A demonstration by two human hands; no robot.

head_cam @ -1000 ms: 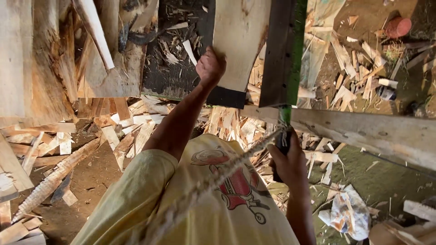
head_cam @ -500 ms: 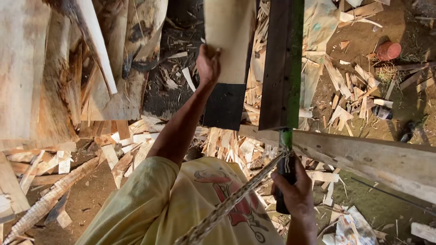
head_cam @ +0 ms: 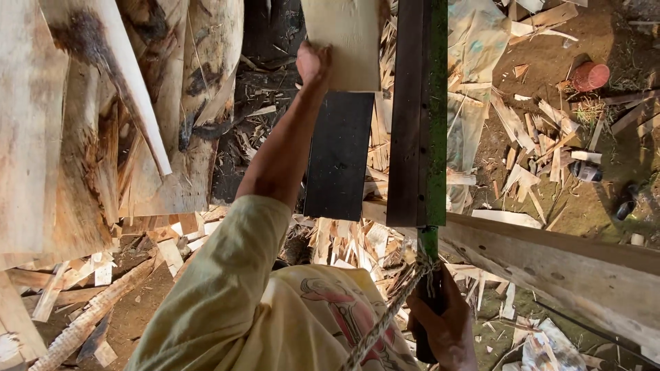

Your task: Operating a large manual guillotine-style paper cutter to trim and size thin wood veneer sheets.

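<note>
View down over a yellow sleeve and a printed shirt (head_cam: 323,323), its red design half hidden by folds. At the bottom edge, the right hand (head_cam: 447,326) is clenched around a dark handle (head_cam: 425,343) below a green bar (head_cam: 436,110); a frayed rope (head_cam: 385,319) is tied there, its lower end cut off. A pale beam (head_cam: 564,264) crosses beside it. Farther out, the left hand (head_cam: 313,63) grips the left edge of a pale board (head_cam: 347,41), thumb hidden behind it, top cut off. The board lies over a black plate (head_cam: 338,154). Wood scraps (head_cam: 522,144) litter the ground; a small red pot (head_cam: 590,75) sits far right, blurred.
</note>
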